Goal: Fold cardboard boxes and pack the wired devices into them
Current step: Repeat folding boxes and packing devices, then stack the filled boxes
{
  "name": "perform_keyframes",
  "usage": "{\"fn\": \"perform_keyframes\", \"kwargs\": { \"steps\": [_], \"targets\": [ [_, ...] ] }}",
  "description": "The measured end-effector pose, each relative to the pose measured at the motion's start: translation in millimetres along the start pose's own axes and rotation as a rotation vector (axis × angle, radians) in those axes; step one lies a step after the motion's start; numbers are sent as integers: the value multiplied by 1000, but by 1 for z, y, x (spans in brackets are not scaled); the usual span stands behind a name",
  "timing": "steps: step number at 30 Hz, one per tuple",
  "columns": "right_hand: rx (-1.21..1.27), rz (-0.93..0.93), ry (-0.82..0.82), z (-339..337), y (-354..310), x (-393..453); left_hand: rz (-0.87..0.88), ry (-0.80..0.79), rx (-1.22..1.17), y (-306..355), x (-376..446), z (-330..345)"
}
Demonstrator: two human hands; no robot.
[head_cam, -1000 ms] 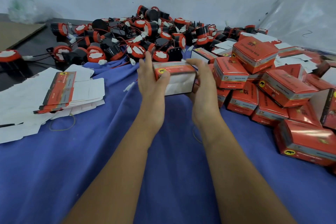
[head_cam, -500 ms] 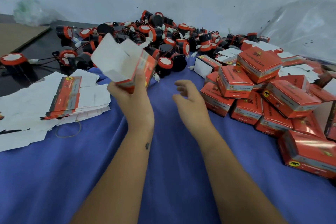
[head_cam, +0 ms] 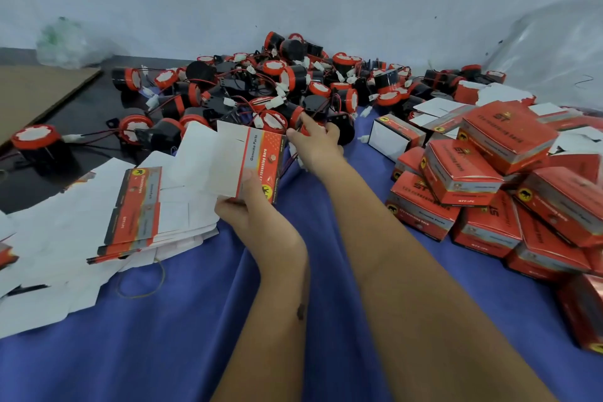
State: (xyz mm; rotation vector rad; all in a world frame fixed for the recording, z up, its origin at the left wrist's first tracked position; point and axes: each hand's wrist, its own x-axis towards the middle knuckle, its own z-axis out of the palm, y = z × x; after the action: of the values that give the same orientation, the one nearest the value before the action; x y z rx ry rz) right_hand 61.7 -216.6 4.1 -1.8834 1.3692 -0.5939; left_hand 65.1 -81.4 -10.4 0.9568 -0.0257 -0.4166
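Gripping an open box point(head_cam: 248, 166) in our left hand point(head_cam: 243, 206), nothing visible inside, we close our right hand point(head_cam: 315, 140) on a device point(head_cam: 305, 117) at the pile's point(head_cam: 261, 88) edge.

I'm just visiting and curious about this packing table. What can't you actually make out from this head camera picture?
- Whether the right hand has closed on a wired device: its fingers cover the contact.
- Inside of the open box held by the left hand: faces away.
- Contents of the closed boxes: shut.
- Small print on the flat box blanks: too small and blurred.
- Boxes at the right edge: cut off.
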Motion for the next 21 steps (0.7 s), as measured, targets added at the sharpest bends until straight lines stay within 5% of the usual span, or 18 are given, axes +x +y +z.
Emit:
{"fn": "perform_keyframes", "kwargs": {
  "steps": [7,15,21],
  "targets": [
    [-266,-134,242,-1,13,-15,-58,32,-122,1,5,-4],
    [-403,-385,-264,-59,9,-75,-117,-181,-142,4,-1,-7],
    [-284,-369,-220,-85,36,-117,-81,-154,-159,11,4,-17]
  ]
}}
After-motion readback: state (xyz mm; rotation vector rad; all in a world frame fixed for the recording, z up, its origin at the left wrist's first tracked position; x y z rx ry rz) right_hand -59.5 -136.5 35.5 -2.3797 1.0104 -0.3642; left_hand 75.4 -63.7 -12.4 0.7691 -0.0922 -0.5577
